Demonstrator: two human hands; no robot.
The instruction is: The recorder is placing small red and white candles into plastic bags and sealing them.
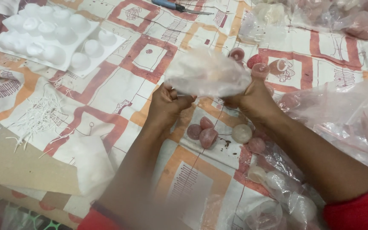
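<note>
Both my hands hold a small clear plastic bag point(207, 76) up over a patterned cloth point(107, 85). My left hand point(167, 102) grips the bag's lower left edge, and my right hand point(252, 99) grips its lower right edge. The bag is blurred, so what it holds is unclear. Below my hands lie several round pink soaps point(205, 134) and one pale one point(241, 133). More pink rounds point(258, 68) sit just beyond my right hand.
A white mould tray with round cups point(47, 36) lies at the far left. White shavings point(39, 117) are scattered on the cloth. Crumpled clear plastic bags point(346, 115) pile up at the right, wrapped rounds point(277, 187) near my right forearm, a blue-handled tool point(179, 6) at the top.
</note>
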